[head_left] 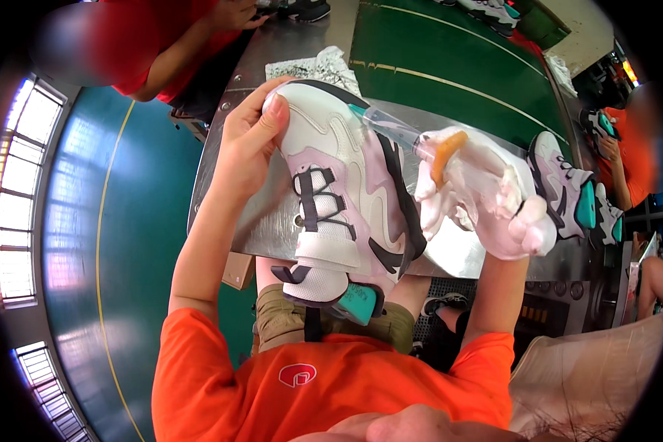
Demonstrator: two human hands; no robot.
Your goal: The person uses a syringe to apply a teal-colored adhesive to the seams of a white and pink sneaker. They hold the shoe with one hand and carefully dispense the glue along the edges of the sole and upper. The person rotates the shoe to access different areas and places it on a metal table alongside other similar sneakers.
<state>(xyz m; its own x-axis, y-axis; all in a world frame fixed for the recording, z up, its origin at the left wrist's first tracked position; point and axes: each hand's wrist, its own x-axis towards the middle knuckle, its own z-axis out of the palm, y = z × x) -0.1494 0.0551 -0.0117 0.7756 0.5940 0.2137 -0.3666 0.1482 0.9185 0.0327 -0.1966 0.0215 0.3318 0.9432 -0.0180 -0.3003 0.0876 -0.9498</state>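
My left hand point(249, 140) grips the toe of a white and pale purple sneaker point(331, 155), with its thumb on the upper. The sneaker is tilted, its toe away from me and its heel towards my lap. It has dark laces, a black sole edge and a teal shoe last point(361, 300) showing at the heel opening. In a white glove, my right hand point(490, 195) is closed around a clear syringe point(396, 130) with a teal tip. That tip is at the sole edge near the toe; whether it touches is unclear. An orange band point(446, 156) sits by the gloved fingers.
Under the sneaker is a metal worktop point(261, 221), with a green conveyor belt point(457, 66) beyond. A speckled white cloth point(320, 70) lies behind the toe. More sneakers point(560, 177) stand at right. One person in red point(180, 44) is at upper left, another in orange point(633, 140) at right.
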